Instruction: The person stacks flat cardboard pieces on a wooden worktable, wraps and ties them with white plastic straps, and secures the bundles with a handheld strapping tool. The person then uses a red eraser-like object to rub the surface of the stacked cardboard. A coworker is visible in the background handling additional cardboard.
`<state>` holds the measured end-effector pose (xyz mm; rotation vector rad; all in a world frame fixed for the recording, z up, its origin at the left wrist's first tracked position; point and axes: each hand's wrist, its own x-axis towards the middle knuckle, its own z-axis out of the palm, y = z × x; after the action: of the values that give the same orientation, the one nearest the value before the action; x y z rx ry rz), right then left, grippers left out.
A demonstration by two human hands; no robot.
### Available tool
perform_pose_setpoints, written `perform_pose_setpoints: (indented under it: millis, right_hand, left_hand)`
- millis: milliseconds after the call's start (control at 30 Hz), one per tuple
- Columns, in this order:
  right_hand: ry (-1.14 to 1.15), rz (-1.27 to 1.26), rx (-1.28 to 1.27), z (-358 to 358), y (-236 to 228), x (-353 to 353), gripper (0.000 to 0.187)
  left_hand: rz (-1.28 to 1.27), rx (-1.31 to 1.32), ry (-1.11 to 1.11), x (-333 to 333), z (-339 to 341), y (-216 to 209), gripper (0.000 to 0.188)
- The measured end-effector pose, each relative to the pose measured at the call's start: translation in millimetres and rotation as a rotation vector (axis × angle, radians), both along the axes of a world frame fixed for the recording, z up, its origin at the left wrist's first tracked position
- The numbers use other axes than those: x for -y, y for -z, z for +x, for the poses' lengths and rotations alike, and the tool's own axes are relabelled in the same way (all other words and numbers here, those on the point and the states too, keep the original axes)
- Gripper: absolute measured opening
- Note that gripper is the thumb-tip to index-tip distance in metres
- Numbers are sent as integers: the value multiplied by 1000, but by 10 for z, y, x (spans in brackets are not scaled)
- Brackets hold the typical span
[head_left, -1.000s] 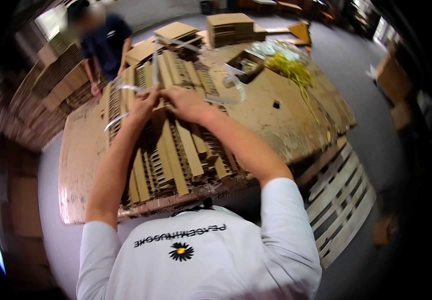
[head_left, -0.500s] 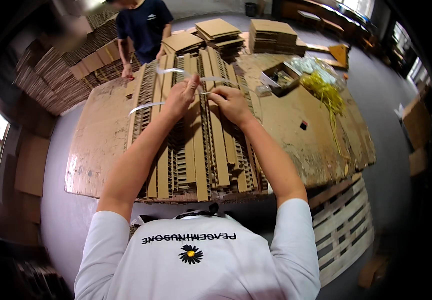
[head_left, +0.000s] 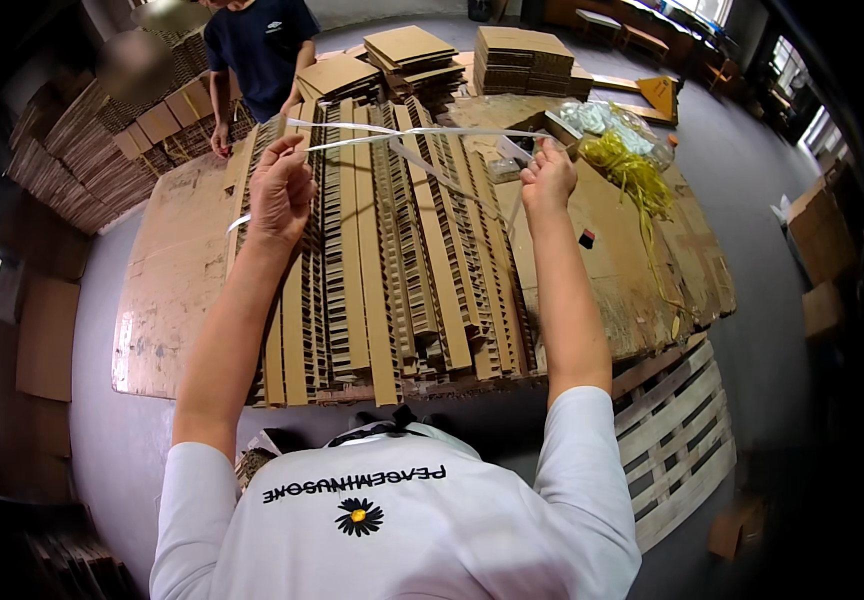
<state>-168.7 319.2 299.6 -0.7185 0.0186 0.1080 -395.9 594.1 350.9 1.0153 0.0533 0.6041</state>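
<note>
A white plastic strap (head_left: 449, 131) stretches across a bundle of slotted cardboard strips (head_left: 352, 270), its two parts crossing above the middle of the bundle. My left hand (head_left: 282, 188), over the bundle's left side, is closed on one part of the strap. Out to the right, beyond the bundle's edge, my right hand (head_left: 549, 178) pinches the other part. A slack length of the strap hangs from the crossing toward the right, and another piece shows at the bundle's left edge. The cardboard strips lie lengthwise, side by side, pointing away from me.
Beneath lies a worn board-topped table (head_left: 167, 320). At its right are yellow strapping strands (head_left: 624, 175) and a small dark red-topped block (head_left: 587, 239). Stacks of cardboard sheets (head_left: 522, 62) stand at the far end. A co-worker in a dark shirt (head_left: 260, 50) stands far left. A pallet (head_left: 680, 435) sits lower right.
My hands have moved apart from close together over the bundle, left hand leftward and right hand rightward. The strap between them is now drawn out and crossed.
</note>
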Motion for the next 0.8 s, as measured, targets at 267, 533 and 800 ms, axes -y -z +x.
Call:
perform_pose_setpoints:
  millis: [267,533,800]
  right_hand:
    - [570,-908,42,695,682,453,17]
    - [520,-1046,-85,726,570,444,23]
    - [-170,-1701,770,508,-86,562,23]
  left_hand:
    - [178,-57,-24,235,114,-41,31]
    - [111,-154,-238,167,5,-33,23]
    - [174,-136,-99,261,110,-60,23]
